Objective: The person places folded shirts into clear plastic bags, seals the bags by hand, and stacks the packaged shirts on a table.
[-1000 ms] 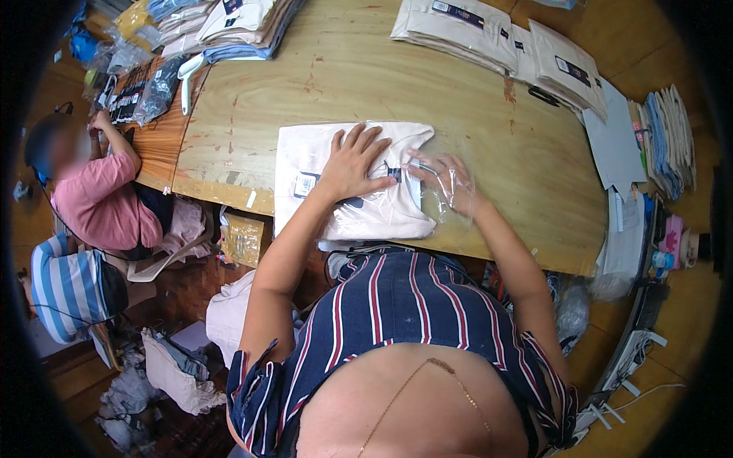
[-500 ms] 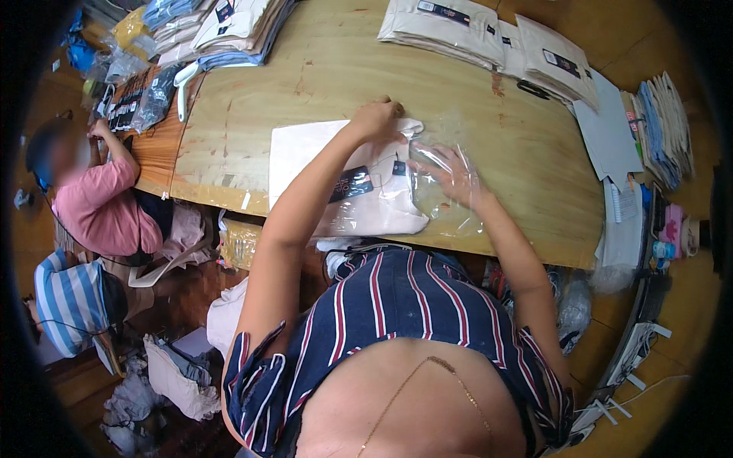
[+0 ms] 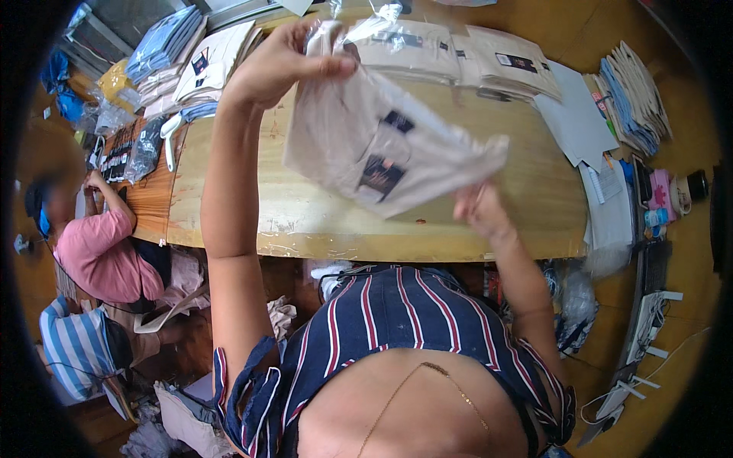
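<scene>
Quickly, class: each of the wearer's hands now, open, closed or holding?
Left hand: closed, holding the folded garment.
Right hand: blurred; whether it grips cannot be told.

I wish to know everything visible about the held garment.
The pale cream garment looks like folded cloth, partly blurred. It bears a dark printed label and a smaller dark tag. It is held tilted above the table, its upper left end gripped by the left hand; clear plastic shows beside that grip. The right hand is near its lower right corner; contact is unclear.
</scene>
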Demonstrator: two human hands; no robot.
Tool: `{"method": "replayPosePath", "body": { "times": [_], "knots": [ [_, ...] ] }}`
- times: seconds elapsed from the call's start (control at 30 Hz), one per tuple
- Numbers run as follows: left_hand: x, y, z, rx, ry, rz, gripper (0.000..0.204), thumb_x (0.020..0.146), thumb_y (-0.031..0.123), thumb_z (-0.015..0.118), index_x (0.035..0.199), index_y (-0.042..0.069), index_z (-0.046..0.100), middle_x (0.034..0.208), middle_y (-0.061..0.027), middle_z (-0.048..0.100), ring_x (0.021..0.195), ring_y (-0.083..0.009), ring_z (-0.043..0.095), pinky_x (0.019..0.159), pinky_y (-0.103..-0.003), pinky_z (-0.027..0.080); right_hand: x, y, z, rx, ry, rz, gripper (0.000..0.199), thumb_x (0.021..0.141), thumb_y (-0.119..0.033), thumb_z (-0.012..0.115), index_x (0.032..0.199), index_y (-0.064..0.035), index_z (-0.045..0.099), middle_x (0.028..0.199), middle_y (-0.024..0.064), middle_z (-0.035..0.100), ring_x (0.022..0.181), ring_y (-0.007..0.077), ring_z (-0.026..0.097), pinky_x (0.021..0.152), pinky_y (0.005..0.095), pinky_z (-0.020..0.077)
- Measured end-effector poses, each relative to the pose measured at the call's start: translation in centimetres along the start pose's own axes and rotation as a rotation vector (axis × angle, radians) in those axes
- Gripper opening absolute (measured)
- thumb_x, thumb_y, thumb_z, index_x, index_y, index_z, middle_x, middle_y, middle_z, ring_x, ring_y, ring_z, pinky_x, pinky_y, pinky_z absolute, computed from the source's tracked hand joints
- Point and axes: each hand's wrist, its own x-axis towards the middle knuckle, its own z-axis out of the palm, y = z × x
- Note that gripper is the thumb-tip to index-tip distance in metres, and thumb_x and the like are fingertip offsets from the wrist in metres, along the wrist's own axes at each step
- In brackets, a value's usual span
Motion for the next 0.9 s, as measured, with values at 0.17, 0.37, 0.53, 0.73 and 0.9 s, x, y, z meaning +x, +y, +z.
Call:
{"method": "replayPosePath", "body": {
  "times": [0.17,0.37,0.53,0.73,0.9],
  "knots": [
    [3.7,-2.2,0.6,-0.082,0.350,0.096,0.029,0.064,0.008,0.069,0.088,0.002,0.054,0.075,-0.0040,0.057,0.072,-0.0125,0.055,0.068,-0.023,0.044,9.9,-7.1,-3.4,-0.372,0.163,-0.437,0.017,0.073,-0.002,0.061,0.090,-0.0012,0.059,0.089,0.0048,0.060,0.083,0.0078,0.053,0.073,0.0237,0.0439],
    [-2.6,-6.7,6.3,0.193,0.271,0.330,0.013,0.063,-0.006,0.062,0.072,0.001,0.058,0.073,-0.0047,0.059,0.074,-0.0142,0.056,0.068,-0.026,0.045,3.8,-6.4,-5.7,-1.160,0.032,-0.643,0.018,0.071,0.002,0.058,0.085,-0.0074,0.063,0.090,0.0036,0.062,0.088,0.0186,0.055,0.079,0.0289,0.0419],
    [-11.2,-17.0,13.6,0.269,-0.105,-0.007,0.015,0.059,-0.007,0.061,0.070,0.001,0.058,0.084,-0.0096,0.061,0.084,-0.0218,0.056,0.074,-0.032,0.045,-6.5,3.9,-9.6,-1.321,-0.139,-0.212,0.019,0.066,-0.004,0.062,0.085,-0.0069,0.062,0.090,0.0050,0.061,0.100,0.0218,0.051,0.085,0.0333,0.0381],
    [-14.8,-16.8,16.3,0.488,-0.022,0.237,0.008,0.068,0.004,0.059,0.076,0.002,0.060,0.089,-0.0109,0.059,0.094,-0.0253,0.053,0.078,-0.035,0.043,-10.3,4.6,-7.9,-1.048,0.018,-0.045,0.016,0.063,0.000,0.064,0.078,-0.0027,0.060,0.093,0.0088,0.060,0.104,0.0239,0.049,0.084,0.0345,0.0395],
    [-14.0,-17.5,16.1,0.205,0.180,-0.113,0.012,0.080,0.005,0.046,0.077,-0.004,0.054,0.072,-0.0148,0.059,0.067,-0.0231,0.059,0.063,-0.029,0.046,-9.5,5.8,-8.5,-0.619,0.476,0.111,0.015,0.084,-0.008,0.046,0.082,0.0031,0.056,0.080,0.0071,0.060,0.073,0.0125,0.056,0.070,0.0239,0.0443]
  ]
}}
